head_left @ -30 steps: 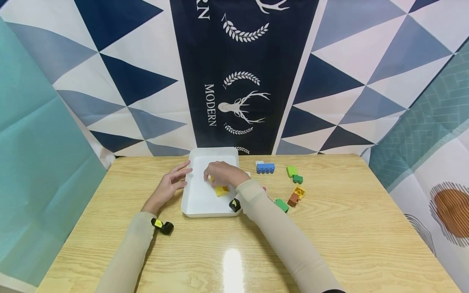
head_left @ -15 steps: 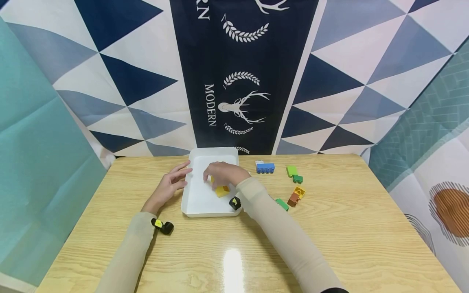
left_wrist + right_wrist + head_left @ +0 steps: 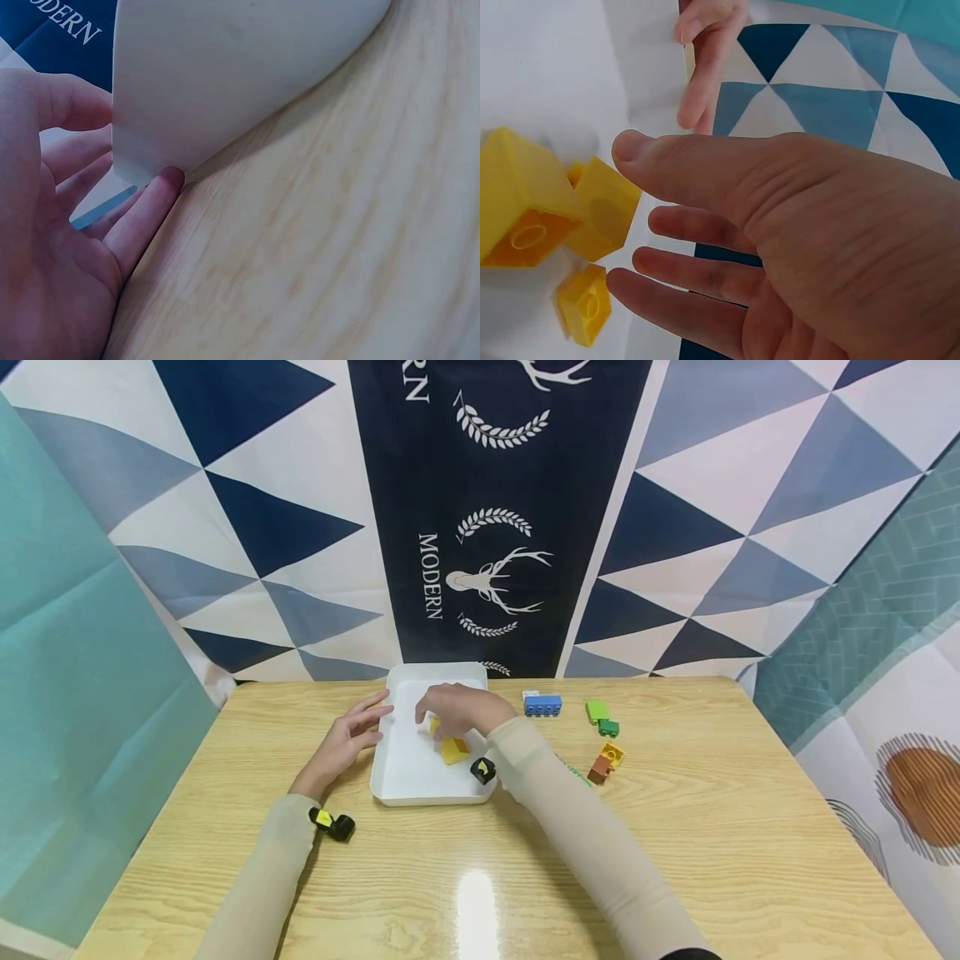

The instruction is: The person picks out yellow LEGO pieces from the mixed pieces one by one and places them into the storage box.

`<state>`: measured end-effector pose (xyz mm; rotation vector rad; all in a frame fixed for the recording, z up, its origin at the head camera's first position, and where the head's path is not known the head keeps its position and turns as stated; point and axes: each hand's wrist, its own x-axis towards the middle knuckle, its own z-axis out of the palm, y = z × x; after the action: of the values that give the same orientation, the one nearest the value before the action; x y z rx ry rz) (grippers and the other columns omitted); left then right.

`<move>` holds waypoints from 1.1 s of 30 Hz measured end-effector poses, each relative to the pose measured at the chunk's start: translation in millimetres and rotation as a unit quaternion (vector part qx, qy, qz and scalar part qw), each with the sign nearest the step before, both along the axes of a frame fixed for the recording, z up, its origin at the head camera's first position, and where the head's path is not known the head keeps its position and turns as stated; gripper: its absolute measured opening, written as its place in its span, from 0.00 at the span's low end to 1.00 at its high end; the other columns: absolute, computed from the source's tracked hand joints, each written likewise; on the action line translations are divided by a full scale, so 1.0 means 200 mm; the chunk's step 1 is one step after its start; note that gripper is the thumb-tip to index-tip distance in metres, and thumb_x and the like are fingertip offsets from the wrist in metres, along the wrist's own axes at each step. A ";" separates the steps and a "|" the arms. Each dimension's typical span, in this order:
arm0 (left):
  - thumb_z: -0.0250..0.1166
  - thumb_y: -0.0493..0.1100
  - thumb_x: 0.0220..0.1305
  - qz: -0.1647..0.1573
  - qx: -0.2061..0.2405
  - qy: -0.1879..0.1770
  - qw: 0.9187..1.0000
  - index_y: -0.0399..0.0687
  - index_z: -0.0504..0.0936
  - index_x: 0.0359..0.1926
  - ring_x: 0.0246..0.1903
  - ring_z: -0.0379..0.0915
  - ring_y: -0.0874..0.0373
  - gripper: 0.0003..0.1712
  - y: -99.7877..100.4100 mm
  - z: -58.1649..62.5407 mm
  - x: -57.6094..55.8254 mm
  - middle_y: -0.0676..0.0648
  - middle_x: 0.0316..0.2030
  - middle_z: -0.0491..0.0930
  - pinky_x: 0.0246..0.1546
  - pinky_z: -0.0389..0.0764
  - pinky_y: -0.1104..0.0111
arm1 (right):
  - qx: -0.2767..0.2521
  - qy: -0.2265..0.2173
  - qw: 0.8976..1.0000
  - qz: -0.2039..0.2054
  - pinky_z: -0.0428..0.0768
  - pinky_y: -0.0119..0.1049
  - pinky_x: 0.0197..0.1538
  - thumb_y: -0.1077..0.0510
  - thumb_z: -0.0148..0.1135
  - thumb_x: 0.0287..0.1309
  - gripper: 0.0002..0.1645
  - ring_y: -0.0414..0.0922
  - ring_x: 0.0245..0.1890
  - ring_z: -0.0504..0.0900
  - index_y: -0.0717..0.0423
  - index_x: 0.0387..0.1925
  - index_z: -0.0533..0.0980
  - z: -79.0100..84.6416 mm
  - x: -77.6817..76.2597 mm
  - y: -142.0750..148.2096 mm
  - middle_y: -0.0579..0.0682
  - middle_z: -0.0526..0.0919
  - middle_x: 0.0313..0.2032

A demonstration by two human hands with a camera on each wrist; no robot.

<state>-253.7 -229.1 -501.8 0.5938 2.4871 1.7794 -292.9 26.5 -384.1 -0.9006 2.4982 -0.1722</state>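
One loose left grip (image 3: 347, 742) is probably steadying a white rectangular tray (image 3: 411, 781). The empty right grip (image 3: 465, 708) is overhanging yellow plastic blocks (image 3: 538, 180).

wood-grain table (image 3: 750, 843) | white tray (image 3: 411, 783) at far edge | right of it: blue brick (image 3: 543, 705), white brick (image 3: 530, 693) behind; lime brick (image 3: 597, 711), dark-green brick (image 3: 609, 727); yellow brick (image 3: 613, 753), brown brick (image 3: 599, 769); green brick (image 3: 582, 777) mostly hidden

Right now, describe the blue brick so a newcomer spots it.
On the wooden table, find the white tray. Right of its far half, near the table's back edge, lies the blue brick, a white brick showing behind its left end. The lime-green brick and dark-green brick sit further right; only this one in view is blue.
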 end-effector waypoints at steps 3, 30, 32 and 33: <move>0.59 0.29 0.82 0.000 0.000 0.001 1.000 0.25 0.75 0.77 0.87 0.57 0.27 0.27 0.00 0.00 0.00 0.32 0.89 0.57 0.74 0.71 0.86 | 0.000 -0.007 1.000 -0.002 0.79 0.51 0.82 0.57 0.75 0.75 0.27 0.49 0.67 0.79 0.46 0.72 0.84 0.00 0.01 0.00 0.51 0.82 0.76; 0.60 0.29 0.81 0.005 0.002 -0.007 1.000 0.27 0.75 0.77 0.88 0.54 0.30 0.28 -0.01 -0.01 0.00 0.34 0.90 0.57 0.71 0.68 0.91 | -0.029 0.028 0.999 0.007 0.82 0.53 0.80 0.58 0.75 0.74 0.28 0.53 0.68 0.82 0.48 0.72 0.84 0.06 0.06 0.11 0.55 0.83 0.73; 0.60 0.29 0.82 0.004 -0.002 -0.004 1.000 0.27 0.75 0.77 0.88 0.54 0.30 0.28 0.00 -0.01 -0.01 0.33 0.89 0.57 0.75 0.69 0.86 | -0.036 0.028 0.999 0.004 0.82 0.54 0.80 0.58 0.75 0.74 0.28 0.53 0.68 0.83 0.48 0.72 0.84 0.06 0.06 0.13 0.56 0.83 0.73; 0.61 0.29 0.82 0.005 -0.003 -0.003 1.000 0.27 0.75 0.78 0.88 0.54 0.30 0.28 0.00 -0.01 -0.01 0.33 0.89 0.57 0.78 0.70 0.81 | -0.039 0.028 0.999 0.002 0.82 0.54 0.80 0.58 0.75 0.74 0.28 0.53 0.68 0.83 0.48 0.72 0.84 0.07 0.07 0.14 0.56 0.83 0.73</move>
<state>-255.1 -229.2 -503.4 0.5767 2.4954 1.7727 -279.1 54.8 -371.1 -0.9536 2.5577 -0.2488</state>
